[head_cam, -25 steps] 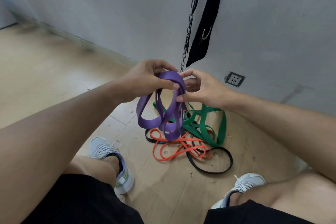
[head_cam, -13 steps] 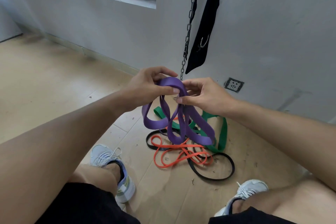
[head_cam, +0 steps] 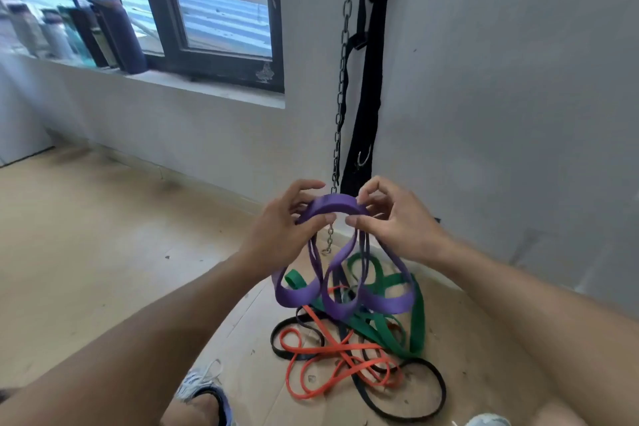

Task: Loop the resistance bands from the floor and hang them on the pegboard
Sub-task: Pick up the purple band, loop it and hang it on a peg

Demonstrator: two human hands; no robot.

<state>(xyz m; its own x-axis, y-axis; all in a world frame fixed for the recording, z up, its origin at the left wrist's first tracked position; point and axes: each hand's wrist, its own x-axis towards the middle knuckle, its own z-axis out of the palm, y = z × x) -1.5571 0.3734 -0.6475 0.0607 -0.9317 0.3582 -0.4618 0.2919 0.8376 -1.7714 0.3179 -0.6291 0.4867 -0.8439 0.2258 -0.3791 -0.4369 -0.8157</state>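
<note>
A purple resistance band (head_cam: 337, 205) is folded into several loops that hang down in front of me. My left hand (head_cam: 281, 228) pinches the top of the bundle on its left side. My right hand (head_cam: 397, 218) pinches the same top on the right, fingers curled over it. Below the loops, on the floor, lie a green band (head_cam: 413, 315), an orange band (head_cam: 332, 361) and a black band (head_cam: 425, 401), tangled together in a heap. No pegboard is in view.
A metal chain (head_cam: 342, 79) and a black strap with a hook (head_cam: 364, 121) hang down the grey wall right behind my hands. A window (head_cam: 214, 10) with bottles (head_cam: 117, 34) on its sill is at the upper left. My shoe (head_cam: 204, 391) is by the heap.
Both hands have lifted the purple band higher and spread apart along its top, so the loops hang wider. My view has tilted up, bringing the window in.
</note>
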